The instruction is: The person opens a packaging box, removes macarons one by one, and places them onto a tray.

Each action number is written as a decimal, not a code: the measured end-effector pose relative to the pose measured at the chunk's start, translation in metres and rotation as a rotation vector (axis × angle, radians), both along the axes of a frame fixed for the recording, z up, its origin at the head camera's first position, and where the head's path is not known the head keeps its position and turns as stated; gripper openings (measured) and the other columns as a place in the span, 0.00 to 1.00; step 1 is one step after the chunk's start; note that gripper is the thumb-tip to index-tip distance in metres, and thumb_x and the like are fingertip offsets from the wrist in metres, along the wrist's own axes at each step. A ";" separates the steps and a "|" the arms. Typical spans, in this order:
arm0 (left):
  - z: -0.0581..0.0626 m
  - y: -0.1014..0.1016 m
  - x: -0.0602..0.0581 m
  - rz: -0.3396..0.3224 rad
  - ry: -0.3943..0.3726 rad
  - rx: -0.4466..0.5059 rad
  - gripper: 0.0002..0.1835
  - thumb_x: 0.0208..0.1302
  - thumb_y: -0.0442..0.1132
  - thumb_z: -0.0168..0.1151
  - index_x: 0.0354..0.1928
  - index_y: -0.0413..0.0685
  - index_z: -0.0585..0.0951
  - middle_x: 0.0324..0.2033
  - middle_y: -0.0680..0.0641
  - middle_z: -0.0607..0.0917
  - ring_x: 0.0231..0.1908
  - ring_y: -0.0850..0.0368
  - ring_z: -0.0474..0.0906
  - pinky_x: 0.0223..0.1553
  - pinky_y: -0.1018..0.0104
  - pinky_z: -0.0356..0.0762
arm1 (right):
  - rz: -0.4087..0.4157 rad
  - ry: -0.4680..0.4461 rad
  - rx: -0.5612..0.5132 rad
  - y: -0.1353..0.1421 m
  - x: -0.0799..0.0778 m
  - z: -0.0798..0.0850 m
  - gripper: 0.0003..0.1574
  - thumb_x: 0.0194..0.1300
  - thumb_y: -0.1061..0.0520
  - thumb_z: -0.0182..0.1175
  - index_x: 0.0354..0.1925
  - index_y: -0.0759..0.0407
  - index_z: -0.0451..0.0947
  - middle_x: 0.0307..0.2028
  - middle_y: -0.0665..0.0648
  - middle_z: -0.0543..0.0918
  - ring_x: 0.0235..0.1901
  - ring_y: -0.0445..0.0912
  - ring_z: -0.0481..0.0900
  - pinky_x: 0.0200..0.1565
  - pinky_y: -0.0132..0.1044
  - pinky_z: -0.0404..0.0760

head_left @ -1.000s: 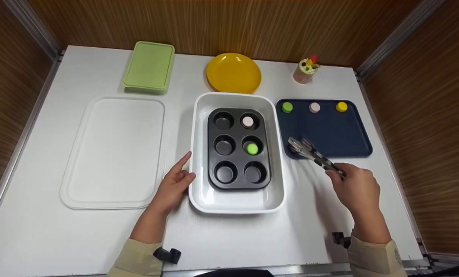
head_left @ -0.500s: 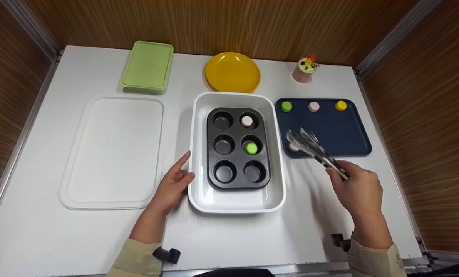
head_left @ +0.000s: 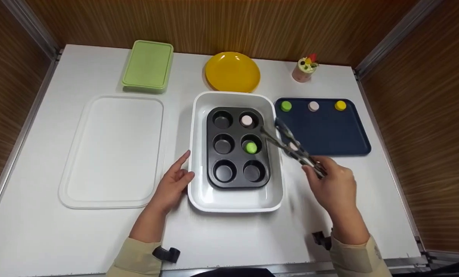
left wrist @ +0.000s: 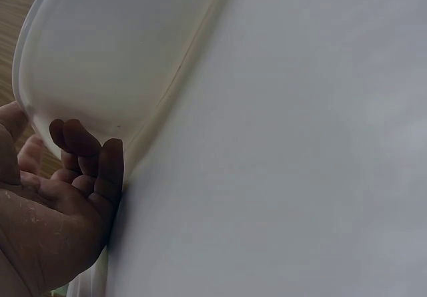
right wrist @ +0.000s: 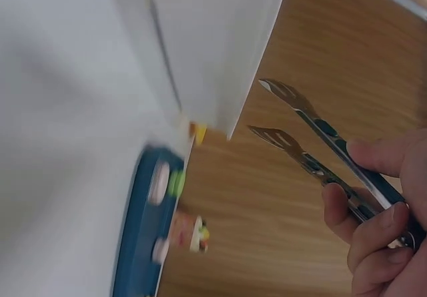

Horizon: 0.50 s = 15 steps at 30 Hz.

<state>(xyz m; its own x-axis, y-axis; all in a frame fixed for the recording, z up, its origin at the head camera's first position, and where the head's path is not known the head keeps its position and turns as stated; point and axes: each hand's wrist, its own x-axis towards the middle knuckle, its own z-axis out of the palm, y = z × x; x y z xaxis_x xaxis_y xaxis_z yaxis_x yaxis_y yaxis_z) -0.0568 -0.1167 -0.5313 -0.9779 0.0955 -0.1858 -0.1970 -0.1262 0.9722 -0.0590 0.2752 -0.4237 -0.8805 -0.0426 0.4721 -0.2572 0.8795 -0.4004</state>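
Note:
My right hand holds metal tongs, whose arms are spread with nothing between them. Their tips hover over the right rim of a deep white tub. Inside the tub lies a dark muffin tin. A pale pink macaron sits in its far right cup, and a green macaron in the middle right one. My left hand rests against the tub's left wall, thumb and index finger extended, other fingers loosely bent. Partly behind the tongs, another pale macaron sits on the navy tray.
Along the tray's far edge stand a green macaron, a pink one and a yellow one. At the back are a green lidded box, a yellow plate and a dessert cup. A translucent lid lies left.
My right hand has moved left with the tongs, from over the tray's near left corner to the tub's right rim. The tongs' arms have spread wider. My left hand stays in place.

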 end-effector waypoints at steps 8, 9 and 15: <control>-0.001 0.000 0.000 0.011 0.012 0.012 0.34 0.76 0.28 0.60 0.81 0.45 0.64 0.29 0.46 0.77 0.27 0.61 0.72 0.33 0.70 0.73 | 0.064 -0.097 0.066 -0.025 -0.006 -0.002 0.14 0.58 0.61 0.79 0.44 0.60 0.91 0.28 0.58 0.88 0.23 0.55 0.83 0.26 0.58 0.77; -0.002 0.001 0.000 0.009 0.013 0.019 0.34 0.76 0.28 0.60 0.81 0.45 0.64 0.29 0.46 0.77 0.27 0.61 0.72 0.33 0.70 0.73 | 0.064 -0.108 0.075 -0.027 -0.006 -0.002 0.14 0.58 0.61 0.79 0.44 0.59 0.91 0.27 0.57 0.88 0.23 0.54 0.82 0.25 0.58 0.77; -0.002 0.001 0.000 0.007 0.009 0.025 0.35 0.76 0.28 0.60 0.81 0.45 0.64 0.29 0.45 0.78 0.27 0.60 0.72 0.32 0.70 0.73 | 0.052 -0.179 0.119 -0.031 -0.009 0.001 0.14 0.59 0.59 0.78 0.45 0.57 0.92 0.27 0.56 0.87 0.25 0.56 0.83 0.27 0.59 0.77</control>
